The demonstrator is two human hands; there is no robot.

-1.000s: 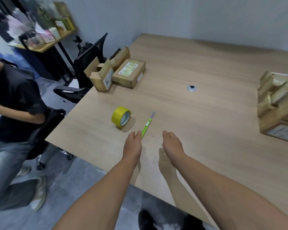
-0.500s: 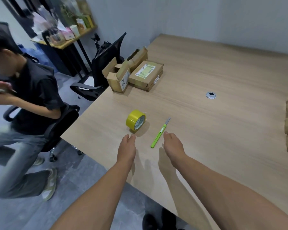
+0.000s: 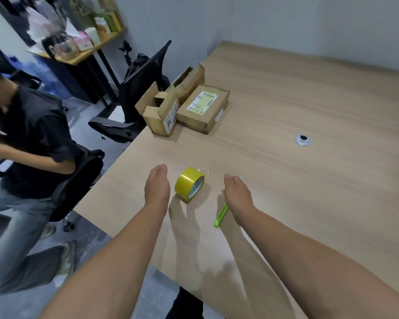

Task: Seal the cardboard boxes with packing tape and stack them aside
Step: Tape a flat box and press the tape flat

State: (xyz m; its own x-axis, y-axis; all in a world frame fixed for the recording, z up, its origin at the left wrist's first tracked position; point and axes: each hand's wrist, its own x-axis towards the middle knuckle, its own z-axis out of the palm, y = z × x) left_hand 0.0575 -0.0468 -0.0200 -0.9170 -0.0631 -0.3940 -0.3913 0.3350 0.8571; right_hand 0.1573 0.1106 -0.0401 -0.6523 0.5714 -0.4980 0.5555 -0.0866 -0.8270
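Left grip (image 3: 157, 187) and right grip (image 3: 238, 195), both spread and empty, flank the tape (image 3: 186, 182), which a careless nudge could roll off the desk (image 3: 320, 203) edge.

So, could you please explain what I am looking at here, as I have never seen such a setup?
There is no machine: a person wears one wide-angle camera on the head, looking down at their own bare arms. The left hand and right hand reach over a wooden table, both holding nothing. Between them stands a yellow tape roll on edge; a green cutter lies partly hidden by the right hand. Farther back sit an open box and, beside it, a closed box with a label. Another person sits at the left.
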